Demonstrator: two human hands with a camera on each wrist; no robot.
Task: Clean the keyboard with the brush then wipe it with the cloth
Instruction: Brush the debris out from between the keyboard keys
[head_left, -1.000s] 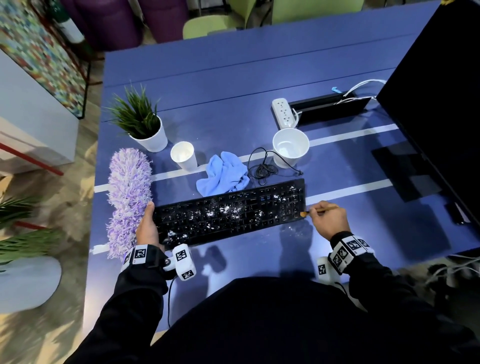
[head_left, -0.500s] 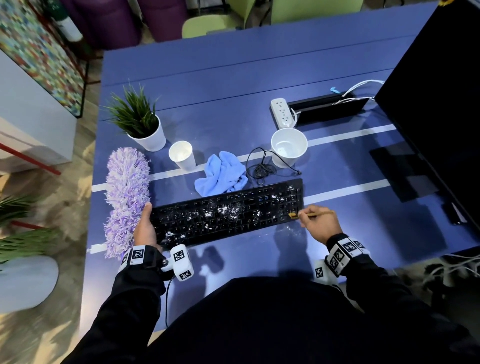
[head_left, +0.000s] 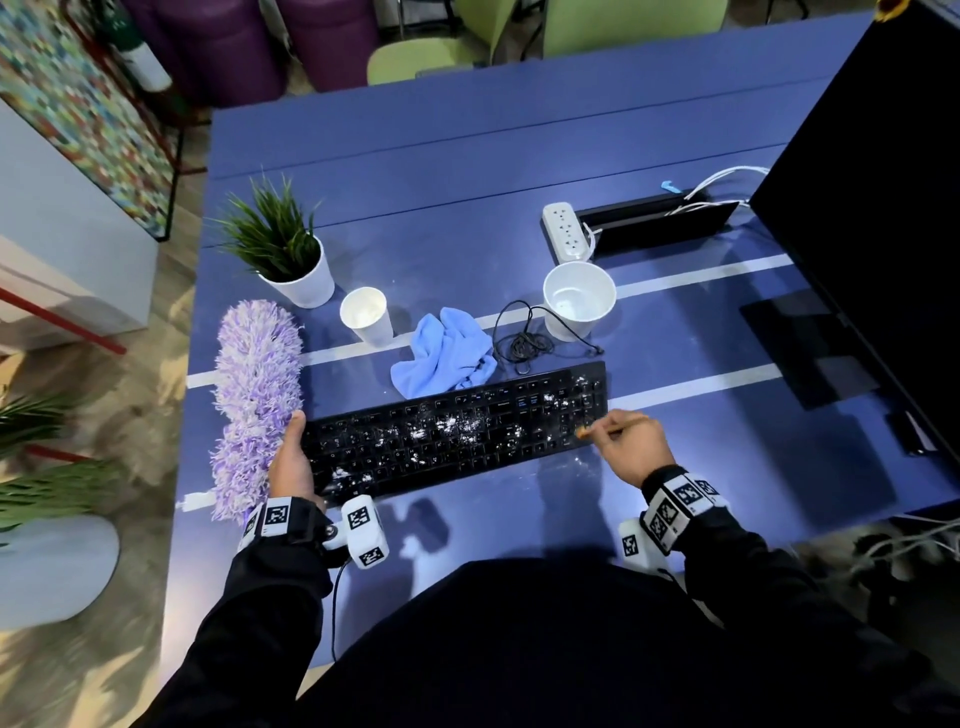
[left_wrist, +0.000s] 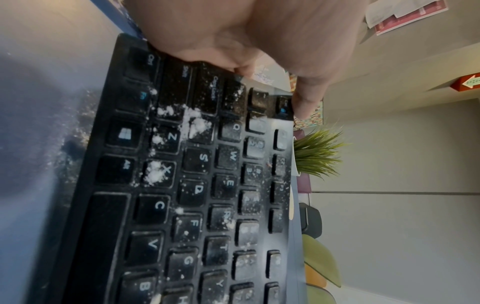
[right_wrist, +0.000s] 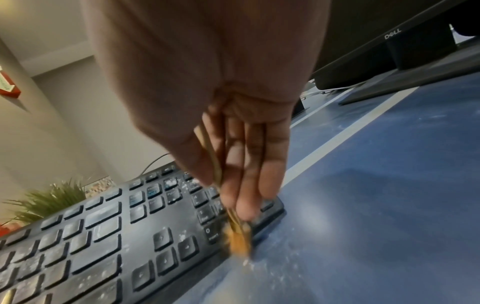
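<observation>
A black keyboard (head_left: 457, 431) (left_wrist: 197, 185) (right_wrist: 103, 236) dusted with white powder lies across the blue table (head_left: 467, 182). My left hand (head_left: 291, 462) (left_wrist: 259, 41) grips its left end, thumb over the top corner. A thin wooden brush (head_left: 605, 427) (right_wrist: 237, 236) is pinched in my right hand (head_left: 631, 447) (right_wrist: 244, 174), its orange bristles on the keyboard's right front corner by the number pad. Just behind the keyboard lies a crumpled light blue cloth (head_left: 447, 353), untouched.
A purple fluffy duster (head_left: 254, 389) lies left of the keyboard. Behind it stand a potted plant (head_left: 283, 249), a small paper cup (head_left: 366, 314), a larger white cup (head_left: 577, 299), a coiled cable (head_left: 524, 340) and a power strip (head_left: 566, 231). A black monitor (head_left: 872, 208) fills the right side. White powder (head_left: 582, 460) dots the table.
My right hand has moved the brush tip left, from just off the keyboard's right edge onto its right corner keys. The left hand keeps its hold on the left end.
</observation>
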